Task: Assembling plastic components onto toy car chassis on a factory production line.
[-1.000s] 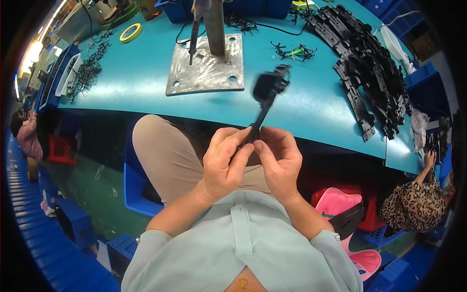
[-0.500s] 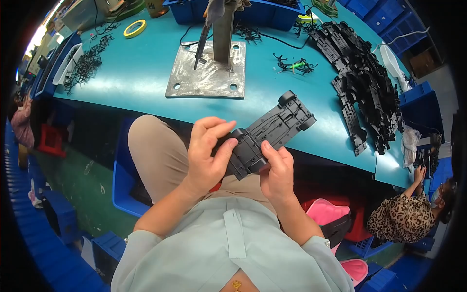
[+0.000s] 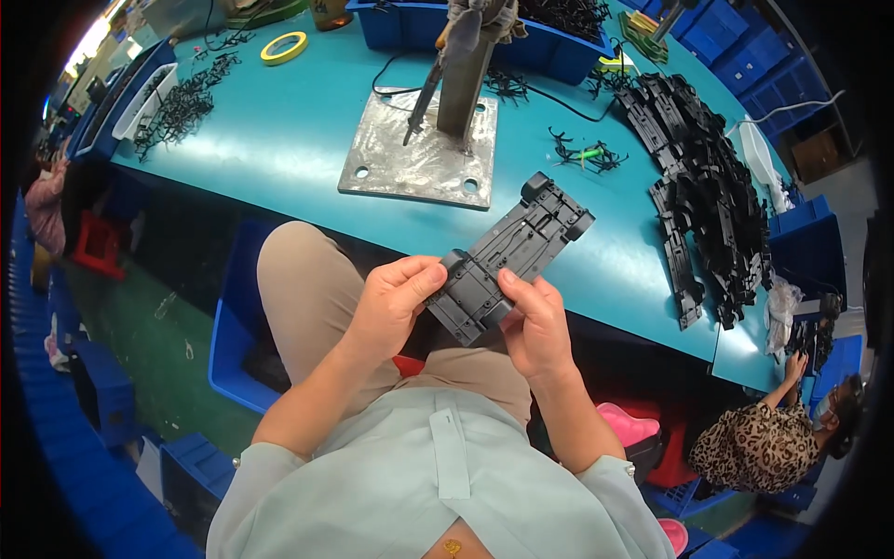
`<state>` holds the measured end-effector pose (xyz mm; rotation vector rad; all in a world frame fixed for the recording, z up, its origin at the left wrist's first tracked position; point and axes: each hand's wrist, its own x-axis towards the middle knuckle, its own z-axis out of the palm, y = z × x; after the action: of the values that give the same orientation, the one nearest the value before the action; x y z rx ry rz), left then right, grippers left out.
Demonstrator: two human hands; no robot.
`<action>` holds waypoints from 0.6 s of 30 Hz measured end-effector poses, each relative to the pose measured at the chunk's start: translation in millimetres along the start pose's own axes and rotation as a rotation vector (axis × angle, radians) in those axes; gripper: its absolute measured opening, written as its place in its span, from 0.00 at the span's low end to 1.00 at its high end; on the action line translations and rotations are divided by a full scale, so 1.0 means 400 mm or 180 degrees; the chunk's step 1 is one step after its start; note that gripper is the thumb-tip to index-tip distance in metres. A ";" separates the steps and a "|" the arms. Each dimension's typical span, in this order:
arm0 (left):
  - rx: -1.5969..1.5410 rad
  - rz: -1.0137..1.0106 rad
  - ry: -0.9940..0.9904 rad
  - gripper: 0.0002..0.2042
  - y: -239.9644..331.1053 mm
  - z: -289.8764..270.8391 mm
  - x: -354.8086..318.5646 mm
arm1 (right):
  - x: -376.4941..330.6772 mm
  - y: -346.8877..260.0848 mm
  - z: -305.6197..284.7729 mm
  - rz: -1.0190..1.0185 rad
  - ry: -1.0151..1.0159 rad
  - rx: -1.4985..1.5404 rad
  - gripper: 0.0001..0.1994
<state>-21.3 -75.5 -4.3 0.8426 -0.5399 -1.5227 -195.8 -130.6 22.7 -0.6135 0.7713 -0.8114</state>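
Observation:
Between my hands, above my lap at the bench's front edge, is a black plastic toy car chassis (image 3: 521, 242) with wheels at its corners. It tilts up and to the right. My left hand (image 3: 396, 303) pinches its near left edge by a wheel, thumb on top and fingers curled. My right hand (image 3: 535, 326) grips the near right edge, its thumb lying on the upper face and the other fingers hidden beneath. Beyond the chassis stands a metal post on a steel base plate (image 3: 372, 144), with a pointed tool (image 3: 424, 107) hanging beside it.
A heap of similar black chassis (image 3: 694, 177) covers the bench's right side. Small black parts lie by a green-handled piece (image 3: 589, 155) and at the far left. A yellow tape roll (image 3: 284, 48) and a blue bin (image 3: 396, 28) stand at the back. A co-worker (image 3: 764, 433) sits at right.
My left fingers, raised and spread before, have closed down onto the chassis edge. The chassis has shifted slightly left. The whole view has swung a little.

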 end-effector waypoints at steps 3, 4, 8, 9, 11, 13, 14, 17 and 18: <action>-0.0008 0.0103 0.0015 0.11 0.003 -0.009 0.007 | 0.018 0.000 0.004 -0.0006 -0.0037 -0.0098 0.12; 0.0007 0.0176 0.0014 0.11 0.008 -0.010 0.007 | 0.022 -0.001 0.008 -0.0051 -0.0057 -0.0144 0.12; 0.0218 0.0320 0.0000 0.10 0.020 -0.024 0.013 | 0.040 -0.011 0.027 -0.0031 -0.0104 -0.0202 0.11; 0.0191 0.0325 0.0011 0.10 0.022 -0.028 0.019 | 0.047 -0.014 0.029 -0.0013 -0.0127 -0.0238 0.11; 0.0158 0.0332 0.0044 0.10 0.022 -0.036 0.023 | 0.059 -0.017 0.028 0.0025 -0.0158 -0.0279 0.11; 0.0239 0.0400 0.0046 0.10 0.027 -0.041 0.026 | 0.072 -0.020 0.025 0.0127 -0.0289 -0.0293 0.11; 0.0239 0.0399 0.0060 0.10 0.032 -0.041 0.027 | 0.078 -0.019 0.027 0.0140 -0.0295 -0.0292 0.11; 0.0229 0.0408 0.0163 0.09 0.053 -0.040 0.033 | 0.098 -0.015 0.039 0.0232 -0.0411 -0.0042 0.12; 0.0151 0.0373 0.0209 0.09 0.060 -0.041 0.039 | 0.103 -0.014 0.045 0.0213 -0.0450 -0.0025 0.12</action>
<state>7.1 -91.7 0.8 0.8794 -0.5692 -1.3754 -165.2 -164.1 22.4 -0.6418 0.6627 -0.6962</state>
